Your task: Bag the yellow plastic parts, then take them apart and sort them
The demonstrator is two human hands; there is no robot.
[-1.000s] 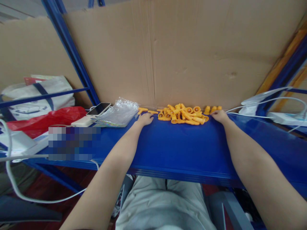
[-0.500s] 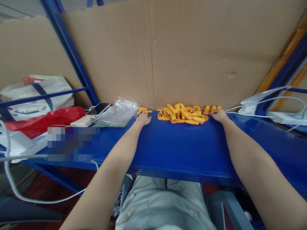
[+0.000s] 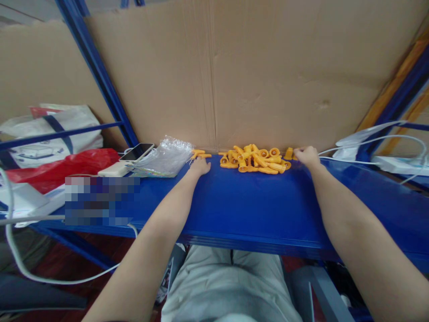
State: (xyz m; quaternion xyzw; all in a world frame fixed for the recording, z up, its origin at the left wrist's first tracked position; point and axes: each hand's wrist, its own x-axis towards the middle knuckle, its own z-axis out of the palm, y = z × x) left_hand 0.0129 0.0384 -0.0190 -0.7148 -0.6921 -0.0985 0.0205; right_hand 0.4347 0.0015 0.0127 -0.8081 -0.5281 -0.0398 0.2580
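Note:
My left hand (image 3: 200, 166) lies on the blue table, fingers stretched forward and thumb apart. It is beside a few orange pieces (image 3: 200, 153) with small metal chains. My right hand (image 3: 307, 156) is at the back of the table, fingers closed around a small orange hollow piece (image 3: 295, 154), of which only an edge shows. Just left of it stands an upright orange cup-shaped piece (image 3: 288, 154). Between my hands lies a pile of orange hollow rubber pieces (image 3: 251, 159), some with their round open ends facing me.
Left of my left hand are clear plastic bags (image 3: 167, 156), a phone (image 3: 137, 152), a white box-like device (image 3: 115, 170) and a red plastic bag (image 3: 67, 167). A cardboard wall (image 3: 268, 76) stands behind the table (image 3: 248, 201). White cables (image 3: 348, 160) run at right.
My right hand has risen slightly and its fingers have closed over the small orange pieces at the right end of the row, hiding most of them. My left hand stays in place.

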